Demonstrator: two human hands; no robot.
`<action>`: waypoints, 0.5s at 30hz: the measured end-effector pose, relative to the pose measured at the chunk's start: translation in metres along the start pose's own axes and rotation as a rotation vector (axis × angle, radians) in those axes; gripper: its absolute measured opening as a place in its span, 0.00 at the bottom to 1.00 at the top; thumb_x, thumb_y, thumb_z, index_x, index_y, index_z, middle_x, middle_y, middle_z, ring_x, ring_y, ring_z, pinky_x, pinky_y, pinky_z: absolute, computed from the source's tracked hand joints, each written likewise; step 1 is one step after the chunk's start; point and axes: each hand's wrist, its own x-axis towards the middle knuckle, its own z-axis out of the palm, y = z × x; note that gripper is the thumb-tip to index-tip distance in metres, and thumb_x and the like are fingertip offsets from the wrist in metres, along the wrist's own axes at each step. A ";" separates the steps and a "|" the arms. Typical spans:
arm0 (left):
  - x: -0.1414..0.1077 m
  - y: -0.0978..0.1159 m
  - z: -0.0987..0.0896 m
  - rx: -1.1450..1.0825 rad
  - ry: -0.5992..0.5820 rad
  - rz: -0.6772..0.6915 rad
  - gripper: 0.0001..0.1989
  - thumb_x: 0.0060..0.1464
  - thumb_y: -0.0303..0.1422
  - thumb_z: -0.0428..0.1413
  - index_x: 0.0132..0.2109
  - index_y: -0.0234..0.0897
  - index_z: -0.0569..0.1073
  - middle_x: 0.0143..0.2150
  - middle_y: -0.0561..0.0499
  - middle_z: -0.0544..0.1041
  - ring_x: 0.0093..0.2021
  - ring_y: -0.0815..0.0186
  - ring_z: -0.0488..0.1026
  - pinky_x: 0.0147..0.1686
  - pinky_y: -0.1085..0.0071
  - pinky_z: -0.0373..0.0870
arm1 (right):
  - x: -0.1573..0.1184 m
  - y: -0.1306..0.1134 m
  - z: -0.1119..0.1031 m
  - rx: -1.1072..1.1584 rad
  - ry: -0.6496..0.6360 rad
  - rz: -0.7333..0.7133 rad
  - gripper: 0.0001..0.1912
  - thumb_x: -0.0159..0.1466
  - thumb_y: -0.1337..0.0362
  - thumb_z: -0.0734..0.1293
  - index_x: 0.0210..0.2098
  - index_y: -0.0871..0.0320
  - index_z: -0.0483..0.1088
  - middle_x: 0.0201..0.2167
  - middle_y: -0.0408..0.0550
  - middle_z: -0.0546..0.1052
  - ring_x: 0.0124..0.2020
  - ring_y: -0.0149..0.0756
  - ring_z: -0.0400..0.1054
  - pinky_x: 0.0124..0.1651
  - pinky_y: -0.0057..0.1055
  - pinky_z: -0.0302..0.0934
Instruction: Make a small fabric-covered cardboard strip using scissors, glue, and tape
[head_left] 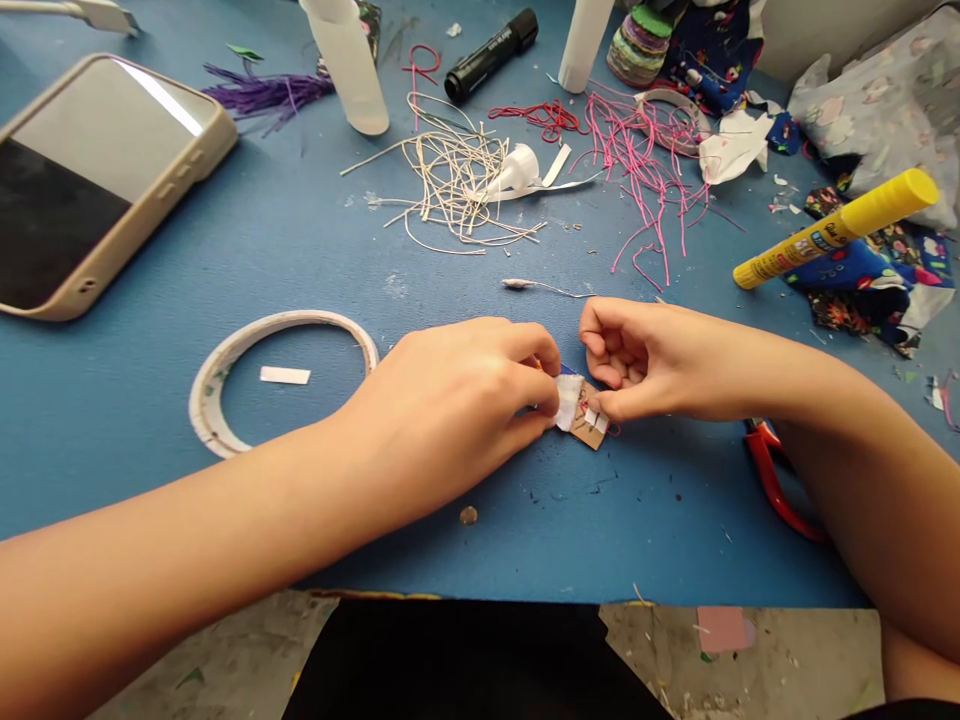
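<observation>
A small brown card piece (589, 428) with white bits and red thread on it lies on the blue table. A whitish fabric strip (568, 402) crosses its left side. My left hand (480, 400) has its fingers closed on the left end of this small piece, partly hiding it. My right hand (645, 360) is at the piece's right side, its thumb on the card by the white bits and its other fingers curled above, apart from the thumb. Left of my left hand, a roll of tape (206, 400) lies flat around a small white strip (285, 375).
A phone (97, 180) lies at the left. Cream cords (450, 180), pink cords (637, 150), a black marker (491, 55) and white bottles (349, 75) are at the back. A yellow glue stick (832, 230) and red-handled tool (776, 485) are at the right.
</observation>
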 end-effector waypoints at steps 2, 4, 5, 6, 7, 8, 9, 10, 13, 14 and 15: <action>0.000 0.000 0.000 -0.010 -0.006 -0.003 0.07 0.57 0.29 0.59 0.32 0.40 0.81 0.44 0.53 0.81 0.36 0.64 0.77 0.33 0.70 0.66 | 0.000 0.000 0.000 -0.029 0.002 0.002 0.19 0.53 0.65 0.73 0.31 0.53 0.55 0.23 0.32 0.63 0.23 0.24 0.57 0.26 0.26 0.51; 0.000 0.000 -0.001 -0.013 -0.001 0.000 0.07 0.57 0.29 0.59 0.32 0.39 0.81 0.44 0.52 0.81 0.37 0.64 0.77 0.33 0.70 0.66 | -0.001 0.000 0.000 -0.050 -0.004 -0.001 0.19 0.52 0.65 0.73 0.31 0.52 0.55 0.23 0.32 0.64 0.24 0.24 0.57 0.26 0.25 0.51; 0.000 0.000 -0.001 -0.012 0.002 0.002 0.07 0.57 0.29 0.59 0.32 0.39 0.81 0.44 0.52 0.81 0.37 0.63 0.77 0.33 0.70 0.66 | -0.001 0.000 0.000 -0.058 0.000 -0.005 0.19 0.53 0.65 0.72 0.31 0.53 0.55 0.23 0.32 0.64 0.24 0.24 0.57 0.26 0.25 0.51; 0.000 0.000 -0.001 -0.008 0.004 0.002 0.07 0.57 0.28 0.58 0.32 0.39 0.81 0.44 0.52 0.81 0.37 0.63 0.77 0.33 0.69 0.66 | -0.001 0.000 0.000 -0.065 0.009 -0.010 0.18 0.53 0.65 0.72 0.31 0.53 0.56 0.23 0.32 0.64 0.24 0.24 0.57 0.26 0.25 0.51; 0.000 0.000 -0.001 -0.004 0.000 0.003 0.07 0.57 0.28 0.58 0.32 0.39 0.81 0.44 0.52 0.81 0.37 0.63 0.77 0.34 0.69 0.66 | -0.002 0.000 0.000 -0.071 0.017 -0.014 0.18 0.54 0.64 0.72 0.31 0.53 0.56 0.23 0.32 0.64 0.24 0.24 0.57 0.27 0.25 0.52; 0.000 0.000 -0.001 -0.001 -0.005 0.002 0.08 0.57 0.29 0.58 0.32 0.39 0.81 0.44 0.52 0.81 0.37 0.63 0.77 0.34 0.69 0.66 | -0.002 -0.001 0.000 -0.075 0.022 -0.017 0.18 0.54 0.64 0.72 0.31 0.53 0.56 0.23 0.31 0.64 0.24 0.24 0.57 0.27 0.25 0.52; -0.001 0.000 -0.001 -0.001 -0.005 0.003 0.08 0.57 0.29 0.58 0.32 0.39 0.81 0.44 0.52 0.81 0.37 0.63 0.77 0.34 0.69 0.67 | -0.002 -0.001 0.001 -0.080 0.023 -0.017 0.18 0.54 0.64 0.72 0.31 0.53 0.56 0.23 0.31 0.64 0.24 0.24 0.58 0.27 0.25 0.52; -0.001 0.000 -0.001 -0.003 -0.005 0.003 0.07 0.57 0.29 0.58 0.33 0.39 0.81 0.44 0.52 0.81 0.37 0.63 0.77 0.34 0.69 0.67 | -0.002 -0.001 0.001 -0.085 0.019 -0.017 0.18 0.54 0.65 0.72 0.31 0.53 0.56 0.23 0.31 0.64 0.24 0.24 0.58 0.26 0.25 0.52; -0.001 0.000 0.001 -0.011 0.019 0.010 0.07 0.57 0.29 0.59 0.33 0.39 0.81 0.44 0.52 0.81 0.38 0.63 0.78 0.34 0.70 0.67 | -0.001 0.000 0.002 -0.076 0.017 -0.012 0.17 0.53 0.66 0.72 0.31 0.53 0.57 0.23 0.31 0.64 0.23 0.23 0.58 0.26 0.24 0.52; -0.001 0.000 0.001 -0.014 0.022 0.012 0.07 0.57 0.29 0.58 0.33 0.39 0.81 0.43 0.52 0.81 0.38 0.63 0.78 0.35 0.70 0.68 | 0.000 0.000 0.002 -0.054 0.021 -0.009 0.17 0.54 0.67 0.72 0.31 0.53 0.57 0.23 0.31 0.64 0.23 0.23 0.57 0.25 0.24 0.52; -0.001 0.000 0.001 -0.016 0.023 0.014 0.07 0.57 0.29 0.58 0.33 0.39 0.81 0.43 0.52 0.81 0.38 0.63 0.78 0.35 0.70 0.68 | 0.000 0.000 0.001 -0.011 0.024 -0.005 0.16 0.54 0.68 0.71 0.31 0.53 0.57 0.22 0.31 0.64 0.23 0.23 0.58 0.25 0.24 0.53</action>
